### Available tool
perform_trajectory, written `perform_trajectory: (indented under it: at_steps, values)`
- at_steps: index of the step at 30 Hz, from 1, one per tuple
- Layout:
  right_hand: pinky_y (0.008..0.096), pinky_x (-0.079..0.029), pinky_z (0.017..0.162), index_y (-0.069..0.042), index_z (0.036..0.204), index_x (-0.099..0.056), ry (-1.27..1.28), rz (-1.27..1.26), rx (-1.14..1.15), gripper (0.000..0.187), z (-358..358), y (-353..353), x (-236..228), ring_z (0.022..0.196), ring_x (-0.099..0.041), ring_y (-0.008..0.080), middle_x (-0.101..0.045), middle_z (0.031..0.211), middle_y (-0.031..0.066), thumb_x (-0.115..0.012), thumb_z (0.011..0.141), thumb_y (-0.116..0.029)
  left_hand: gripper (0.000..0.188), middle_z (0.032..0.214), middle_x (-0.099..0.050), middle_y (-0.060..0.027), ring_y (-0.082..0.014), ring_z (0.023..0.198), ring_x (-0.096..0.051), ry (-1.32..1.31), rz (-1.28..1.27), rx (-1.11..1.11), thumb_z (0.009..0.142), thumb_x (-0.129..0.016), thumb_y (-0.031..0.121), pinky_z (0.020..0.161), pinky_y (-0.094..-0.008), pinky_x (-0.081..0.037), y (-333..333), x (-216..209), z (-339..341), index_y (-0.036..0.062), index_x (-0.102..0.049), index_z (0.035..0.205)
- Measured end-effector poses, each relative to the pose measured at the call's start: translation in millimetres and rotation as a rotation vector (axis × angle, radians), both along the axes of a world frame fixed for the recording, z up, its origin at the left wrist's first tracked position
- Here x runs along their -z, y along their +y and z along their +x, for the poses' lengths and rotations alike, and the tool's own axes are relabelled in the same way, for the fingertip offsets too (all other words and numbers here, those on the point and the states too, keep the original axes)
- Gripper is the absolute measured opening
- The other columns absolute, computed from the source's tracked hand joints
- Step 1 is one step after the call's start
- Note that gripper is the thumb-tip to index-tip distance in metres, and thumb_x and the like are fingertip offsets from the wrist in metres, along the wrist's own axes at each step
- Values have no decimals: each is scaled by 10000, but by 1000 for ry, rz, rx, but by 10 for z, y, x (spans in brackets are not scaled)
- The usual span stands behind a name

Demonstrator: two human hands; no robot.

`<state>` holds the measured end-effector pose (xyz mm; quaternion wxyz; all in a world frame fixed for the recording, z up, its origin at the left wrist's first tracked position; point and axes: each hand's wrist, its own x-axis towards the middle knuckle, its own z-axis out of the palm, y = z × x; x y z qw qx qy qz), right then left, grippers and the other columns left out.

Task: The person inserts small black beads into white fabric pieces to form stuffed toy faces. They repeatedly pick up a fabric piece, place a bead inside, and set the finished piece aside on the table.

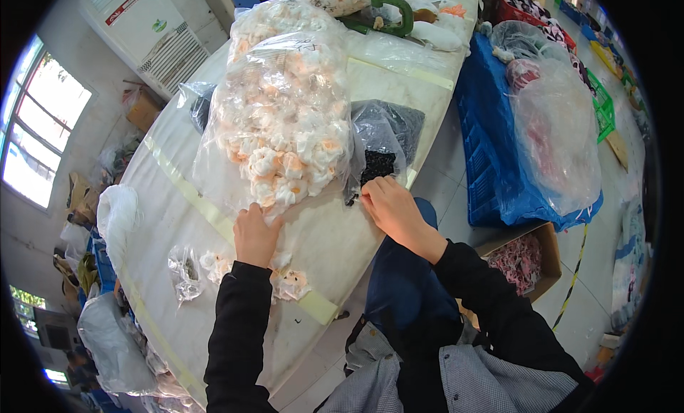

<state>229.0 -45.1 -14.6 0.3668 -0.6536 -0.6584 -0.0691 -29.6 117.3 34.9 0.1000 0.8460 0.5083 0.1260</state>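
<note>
A large clear plastic bag lies on the table, full of fluffy white-and-peach pieces that crowd toward its near opening. My left hand is at that opening, fingers curled in against the nearest fluffy piece; its fingertips are partly hidden. To the right lies a smaller clear bag holding small shiny black bits, a few of them loose at its mouth. Bent over this mouth, my right hand has its fingers closed together. What they hold, if anything, is too small to make out.
Near my left forearm lie a small clear bag and loose fluffy pieces. A green clamp stands at the table's far end. Right of the table are a blue crate under plastic and a cardboard box of pink scraps.
</note>
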Motion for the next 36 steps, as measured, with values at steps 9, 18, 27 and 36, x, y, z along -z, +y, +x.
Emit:
perform_trajectory:
  at_steps: [9,18,27,36]
  values:
    - [431,-538,779,-48,1027,-643,33,-5,58,200,-37,34,64,914,-622,321,-605,974,116,-778,894,-112,163,766,-662,-136,-282,649,-628,-380,90,152,862,-723,71,642,-387,-494,-427,-432,-100,-1,-681,1002]
    - [433,-536,756,-65,941,-642,54,38,120,153,-120,84,50,875,-636,323,-613,908,108,-758,879,-143,119,799,-725,-61,-105,677,-658,-645,-288,195,950,-646,-11,632,-261,-506,-1060,-307,314,-11,-689,1061]
    - [408,-499,631,-61,847,-622,554,144,80,136,-34,22,13,702,-623,293,-602,746,95,-743,826,-120,133,931,-620,-125,-213,713,-648,-822,-344,226,877,-601,-79,563,-300,-511,-1235,347,483,-11,-633,987]
    - [285,-489,541,-96,1007,-715,731,24,-295,109,-549,-553,-283,599,-624,145,-660,850,35,-768,941,-164,204,1036,-662,-98,-90,795,-669,-1175,-637,54,876,-614,-177,561,-208,-477,-1202,329,419,-10,-589,990]
